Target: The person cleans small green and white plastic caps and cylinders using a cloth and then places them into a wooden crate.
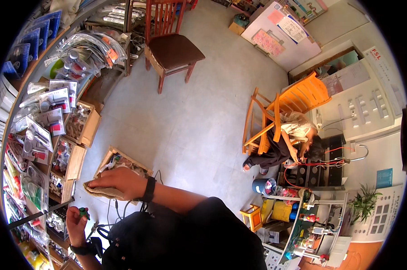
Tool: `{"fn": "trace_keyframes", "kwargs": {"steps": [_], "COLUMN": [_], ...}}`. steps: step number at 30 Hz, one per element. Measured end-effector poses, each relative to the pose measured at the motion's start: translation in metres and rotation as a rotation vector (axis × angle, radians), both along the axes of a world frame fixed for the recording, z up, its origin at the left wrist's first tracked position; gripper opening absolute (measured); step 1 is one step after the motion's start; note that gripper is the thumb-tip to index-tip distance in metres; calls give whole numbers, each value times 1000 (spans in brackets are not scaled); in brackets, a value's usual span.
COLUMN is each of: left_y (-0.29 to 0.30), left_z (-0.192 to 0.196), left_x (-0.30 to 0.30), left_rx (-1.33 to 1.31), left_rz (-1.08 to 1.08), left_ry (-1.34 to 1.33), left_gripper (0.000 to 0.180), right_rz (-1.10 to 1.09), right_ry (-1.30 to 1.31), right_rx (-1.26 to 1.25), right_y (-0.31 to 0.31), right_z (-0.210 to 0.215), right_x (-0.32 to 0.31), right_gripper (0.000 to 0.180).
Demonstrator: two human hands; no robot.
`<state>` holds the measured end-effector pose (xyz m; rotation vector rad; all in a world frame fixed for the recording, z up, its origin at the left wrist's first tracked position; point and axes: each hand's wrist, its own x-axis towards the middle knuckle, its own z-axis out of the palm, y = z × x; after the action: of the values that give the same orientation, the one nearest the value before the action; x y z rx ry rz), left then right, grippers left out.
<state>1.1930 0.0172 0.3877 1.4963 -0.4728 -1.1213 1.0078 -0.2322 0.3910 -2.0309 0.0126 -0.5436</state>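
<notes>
My left hand (pixel 76 226) is closed around a small dark green object (pixel 83 213), pinched at the fingertips; its kind is too small to make out. Higher up, my right hand (pixel 121 182) grips a tan cloth (pixel 105 191), which hangs out under the fingers and palm. Just beyond that hand sits a wooden box (pixel 110 155) of small mixed parts, partly hidden by the hand. Both wrists wear dark bands.
Shelves on the left hold packaged fittings (pixel 55 99) and wooden drawers (pixel 77 159) of small parts. A dark red chair (pixel 174 47) stands ahead. To the right, another person (pixel 298 128) sits bent over on an orange wooden chair (pixel 302 94). Cables (pixel 115 211) lie near my hands.
</notes>
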Motion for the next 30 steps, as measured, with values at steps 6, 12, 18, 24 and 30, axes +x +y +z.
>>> {"fn": "trace_keyframes", "kwargs": {"steps": [6,12,18,24,30], "left_y": [11,29,72,128,173], "left_z": [5,-1,-1,-1,39], "left_x": [-7,-8,-4,11,8], "left_rx": [36,-13,-61,-120,-428], "left_rz": [40,48,71,57,-45], "left_ry": [-48,-36,-41,-88,67], "left_gripper": [39,40,34,28,29], "right_rz": [12,20,93,110,-32], "right_ry": [7,42,-44,-31,37], "right_rx": [-23,2,-61,-89,-38], "right_y": [9,21,64,131,237], "right_z": [4,-2,14,29,45], "right_x": [-5,5,19,18,14], "right_gripper": [54,64,62,64,59]}}
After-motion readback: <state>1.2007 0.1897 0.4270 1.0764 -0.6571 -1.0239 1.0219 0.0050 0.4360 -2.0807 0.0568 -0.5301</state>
